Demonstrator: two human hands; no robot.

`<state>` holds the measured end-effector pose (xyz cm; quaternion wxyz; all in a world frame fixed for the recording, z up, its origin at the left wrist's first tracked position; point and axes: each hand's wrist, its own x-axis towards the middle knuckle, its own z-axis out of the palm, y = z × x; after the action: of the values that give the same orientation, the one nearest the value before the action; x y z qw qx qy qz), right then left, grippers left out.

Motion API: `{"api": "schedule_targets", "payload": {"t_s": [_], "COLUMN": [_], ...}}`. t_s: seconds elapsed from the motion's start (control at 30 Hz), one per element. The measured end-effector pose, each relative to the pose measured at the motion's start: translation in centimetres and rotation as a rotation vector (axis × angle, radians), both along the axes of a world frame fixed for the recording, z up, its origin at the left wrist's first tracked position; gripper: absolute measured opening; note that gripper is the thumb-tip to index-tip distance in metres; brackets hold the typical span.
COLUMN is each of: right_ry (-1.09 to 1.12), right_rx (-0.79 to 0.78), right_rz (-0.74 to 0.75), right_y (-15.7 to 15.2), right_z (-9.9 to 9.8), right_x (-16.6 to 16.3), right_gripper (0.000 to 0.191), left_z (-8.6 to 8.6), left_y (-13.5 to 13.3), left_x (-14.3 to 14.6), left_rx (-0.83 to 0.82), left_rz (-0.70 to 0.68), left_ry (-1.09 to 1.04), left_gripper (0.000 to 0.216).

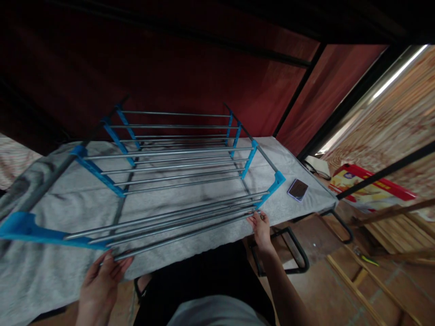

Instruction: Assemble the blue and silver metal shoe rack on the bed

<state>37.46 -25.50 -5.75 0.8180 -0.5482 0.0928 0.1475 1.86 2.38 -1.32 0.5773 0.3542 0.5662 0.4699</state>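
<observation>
Dark red cloth (190,86) hangs behind everything across the upper frame, crossed by black bars, and below it grey fabric covers my surface (204,246) from the left edge to right of centre. On it stands the rack (170,153), filling the middle of the frame and reaching almost to the left edge. It is long and open, built of thin grey metal rods with a dull shine, running left to right in groups. Bright blue plastic brackets (100,175) carry their ends, four along each side, all slanting. Darker tubes (267,157) run from back to front and link the brackets on either side. The nearest blue piece on the left looks largest, close to the frame edge.

My left hand (102,278), at lower left, has its fingers clamped on the left end of the front rod (186,237), just beside a bracket. My right hand (262,230), right of centre, has its fingers pinched together on that rod's other end, close under the right bracket.

Right of the rack lies a dark pad (298,189) with a purple edge. Farther right, off the surface, I see a red and yellow box (365,186).
</observation>
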Motion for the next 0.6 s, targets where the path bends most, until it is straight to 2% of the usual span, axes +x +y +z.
{"api": "schedule_targets", "payload": {"t_s": [0.07,0.23,0.43,0.6], "right_ry": [-0.013,-0.033,-0.049,-0.074], "right_rx": [-0.018,-0.051,-0.084,-0.105], "right_rz": [-0.032,-0.016,0.009,-0.005], "right_y": [0.2,0.1,-0.3,-0.3], "right_z": [-0.2,-0.4,-0.7,-1.0], "right_x": [-0.1,-0.1,-0.2,-0.5], "right_gripper": [0.064,0.066,0.063,0.060], "left_z": [-0.8,-1.9,-1.3,-1.1], "left_y": [-0.1,-0.6,-1.5,-1.9], "left_x": [-0.4,-0.1,-0.2,-0.1], "left_rx": [-0.030,0.044,0.022,0.017], "left_rz": [0.009,0.117,0.076,0.147], "left_ry": [-0.046,-0.033,-0.136,-0.167], "left_gripper": [0.014,0.015,0.017,0.031]}}
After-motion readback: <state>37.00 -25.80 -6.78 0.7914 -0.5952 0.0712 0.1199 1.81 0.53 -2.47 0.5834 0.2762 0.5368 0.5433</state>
